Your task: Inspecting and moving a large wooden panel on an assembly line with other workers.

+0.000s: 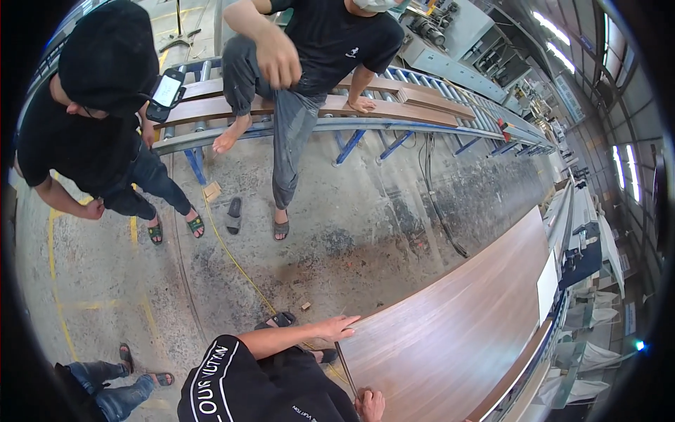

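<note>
A large brown wood-grain panel slopes across the lower right, its far end by the machine. At its near left corner my left hand grips the edge, fingers over the top. Lower down the same short edge my right hand holds on, its fingers curled at the rim and its underside hidden. My left forearm reaches across to the panel from my black-shirted shoulder. A white sheet-like piece lies at the panel's far end.
A co-worker sits on a blue-framed roller conveyor among long wooden boards. Another person stands left beside a handheld device. Someone's legs show lower left. A loose slipper, yellow hose and black cable lie on the floor.
</note>
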A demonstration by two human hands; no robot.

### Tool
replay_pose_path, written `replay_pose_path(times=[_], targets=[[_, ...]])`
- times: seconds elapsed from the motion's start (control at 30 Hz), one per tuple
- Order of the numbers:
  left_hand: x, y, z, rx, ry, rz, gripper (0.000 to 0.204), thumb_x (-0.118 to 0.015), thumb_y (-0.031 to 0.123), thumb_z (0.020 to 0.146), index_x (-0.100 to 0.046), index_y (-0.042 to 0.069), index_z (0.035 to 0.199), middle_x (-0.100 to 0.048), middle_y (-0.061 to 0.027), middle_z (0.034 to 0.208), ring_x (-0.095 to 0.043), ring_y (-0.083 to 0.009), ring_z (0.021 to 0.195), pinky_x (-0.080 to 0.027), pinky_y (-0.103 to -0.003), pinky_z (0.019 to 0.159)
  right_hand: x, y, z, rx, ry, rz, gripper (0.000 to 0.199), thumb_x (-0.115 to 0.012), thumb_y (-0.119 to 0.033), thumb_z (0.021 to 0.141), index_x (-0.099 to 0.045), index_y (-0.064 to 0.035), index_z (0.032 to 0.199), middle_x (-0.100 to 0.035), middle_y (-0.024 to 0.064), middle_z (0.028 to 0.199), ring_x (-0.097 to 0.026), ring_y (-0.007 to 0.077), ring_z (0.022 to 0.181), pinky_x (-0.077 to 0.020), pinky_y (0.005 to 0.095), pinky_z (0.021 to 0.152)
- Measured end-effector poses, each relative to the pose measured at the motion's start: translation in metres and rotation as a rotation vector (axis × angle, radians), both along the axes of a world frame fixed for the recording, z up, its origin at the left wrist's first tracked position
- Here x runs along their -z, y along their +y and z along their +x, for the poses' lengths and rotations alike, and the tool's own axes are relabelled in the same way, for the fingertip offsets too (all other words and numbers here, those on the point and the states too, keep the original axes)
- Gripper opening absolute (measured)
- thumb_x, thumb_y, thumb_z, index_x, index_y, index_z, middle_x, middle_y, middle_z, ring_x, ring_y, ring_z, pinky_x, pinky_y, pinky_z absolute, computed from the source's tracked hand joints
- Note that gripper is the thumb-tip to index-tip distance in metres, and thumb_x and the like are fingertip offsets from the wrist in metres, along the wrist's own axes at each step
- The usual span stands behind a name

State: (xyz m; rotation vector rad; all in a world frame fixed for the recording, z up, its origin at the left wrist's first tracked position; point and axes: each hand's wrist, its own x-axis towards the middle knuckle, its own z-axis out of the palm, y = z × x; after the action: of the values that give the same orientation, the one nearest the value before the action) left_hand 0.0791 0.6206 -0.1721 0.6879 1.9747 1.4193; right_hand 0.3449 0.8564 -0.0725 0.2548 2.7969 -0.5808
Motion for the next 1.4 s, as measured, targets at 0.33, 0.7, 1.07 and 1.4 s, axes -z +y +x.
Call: replay_pose_path(times=[0.33, 0.7, 1.07, 1.4], targets=[[-0.020, -0.002, -0.011, 0.072, 0.115, -0.241, 0.066, -0.048, 0.047, 0.095, -0.032, 0.017, 0.151, -0.050, -0.0163, 0.142, -0.052, -0.0356, 0.126, -0.046, -0.047, 0.099, 0.012, 0.007, 0.000, 0.168, -0.031, -0.316, 0.033, -0.068, -0.021, 0.084, -0.057, -0.0114, 0.114, -0.055, 0.0176, 0.100, -0.054, 0.0394, 0.090, -0.0454, 0.0498, 0.077], [-0.025, -0.004, -0.006, 0.067, 0.010, -0.184, 0.068, -0.046, 0.044, 0.095, -0.026, 0.015, 0.153, -0.044, -0.0216, 0.145, -0.045, -0.0393, 0.131, -0.040, -0.048, 0.106, 0.024, 0.013, 0.003, -0.238, 0.246, 0.245, 0.044, -0.078, -0.043, 0.073, -0.052, -0.0117, 0.090, -0.054, 0.0121, 0.089, -0.056, 0.0343, 0.076, -0.0448, 0.0460, 0.062], [-0.021, -0.003, -0.013, 0.096, 0.038, -0.207, 0.069, -0.044, 0.047, 0.096, -0.026, 0.013, 0.154, -0.046, -0.0206, 0.143, -0.046, -0.0372, 0.130, -0.041, -0.046, 0.104, 0.014, 0.010, -0.013, -0.232, 0.175, 0.214, 0.045, -0.082, -0.040, 0.068, -0.052, -0.0118, 0.085, -0.054, 0.0111, 0.086, -0.059, 0.0337, 0.074, -0.0472, 0.0448, 0.060], [-0.029, -0.008, -0.010, 0.122, 0.032, -0.170, 0.068, -0.046, 0.042, 0.098, -0.018, 0.022, 0.156, -0.047, -0.0227, 0.140, -0.047, -0.0390, 0.128, -0.041, -0.045, 0.104, 0.006, 0.005, -0.018, -0.196, 0.138, 0.138, 0.047, -0.082, -0.042, 0.067, -0.051, -0.0109, 0.084, -0.055, 0.0100, 0.088, -0.062, 0.0323, 0.077, -0.0504, 0.0434, 0.061]])
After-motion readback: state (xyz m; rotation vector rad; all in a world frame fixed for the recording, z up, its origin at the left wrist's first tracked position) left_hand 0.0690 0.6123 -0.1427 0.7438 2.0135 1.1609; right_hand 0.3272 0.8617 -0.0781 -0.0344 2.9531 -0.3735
